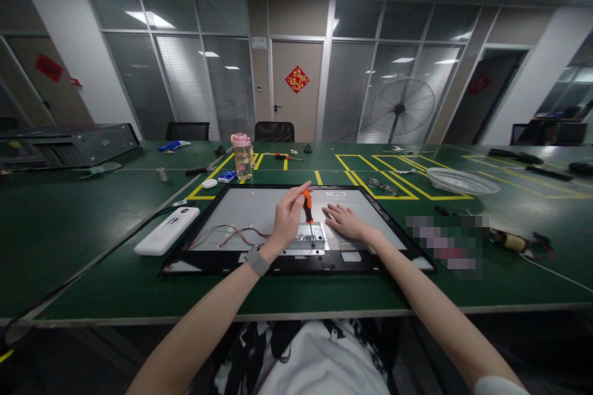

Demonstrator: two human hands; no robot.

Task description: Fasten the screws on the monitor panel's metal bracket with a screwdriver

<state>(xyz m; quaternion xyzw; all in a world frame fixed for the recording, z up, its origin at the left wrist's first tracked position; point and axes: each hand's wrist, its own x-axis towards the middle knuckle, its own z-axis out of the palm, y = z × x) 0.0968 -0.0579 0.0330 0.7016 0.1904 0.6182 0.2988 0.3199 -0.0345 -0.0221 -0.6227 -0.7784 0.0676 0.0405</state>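
A flat display panel (370, 210) with a black frame and grey back lies on the green table. My left hand (288, 216), with a grey band at its wrist, is closed on the top of an orange and black screwdriver (307, 207). The screwdriver stands nearly upright, its shaft reaching down to a metal plate (319, 236) near the panel's front edge. Thin wires (236, 229) run from that plate to the left across the panel. My right hand (346, 222) rests flat on the grey back, fingers spread, holding nothing.
Left of the panel lies a white slab-shaped device (169, 231) with small dark items on top. Behind stand a pink-lidded bottle (242, 157), a blue box (227, 176) and another screwdriver (287, 157). Glasses (382, 186) and a white basket (458, 181) lie at the back right.
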